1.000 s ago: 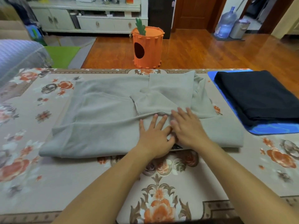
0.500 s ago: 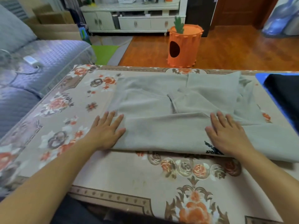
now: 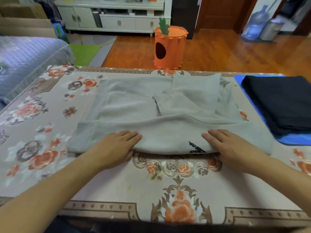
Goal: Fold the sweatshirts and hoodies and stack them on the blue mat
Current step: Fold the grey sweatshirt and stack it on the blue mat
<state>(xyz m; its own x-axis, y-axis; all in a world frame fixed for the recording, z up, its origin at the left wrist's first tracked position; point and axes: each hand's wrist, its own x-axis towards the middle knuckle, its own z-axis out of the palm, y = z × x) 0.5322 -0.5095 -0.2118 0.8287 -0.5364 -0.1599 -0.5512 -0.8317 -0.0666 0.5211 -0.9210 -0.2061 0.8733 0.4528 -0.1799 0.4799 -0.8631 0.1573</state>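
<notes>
The pale grey, soft-knit hoodie (image 3: 168,115) lies partly folded on the flower-patterned surface (image 3: 117,190), its near edge directly under both sets of fingers. The left hand (image 3: 116,147) rests flat on that edge, fingers straight and close together, thumb seemingly tucked beneath the hem. The right hand (image 3: 230,145) lies the same way, just beside a small black print, and holds nothing. Beyond the right fingers, a folded black garment (image 3: 282,101) already sits on the blue mat (image 3: 296,140).

The cloth looks thick, limp and light; it will sag and slide, so I would judge the doubled near hem, at both ends, the best place to take hold.

Half a second earlier the left hand pressed nearer the hoodie's left end; it has since come inward.
</notes>
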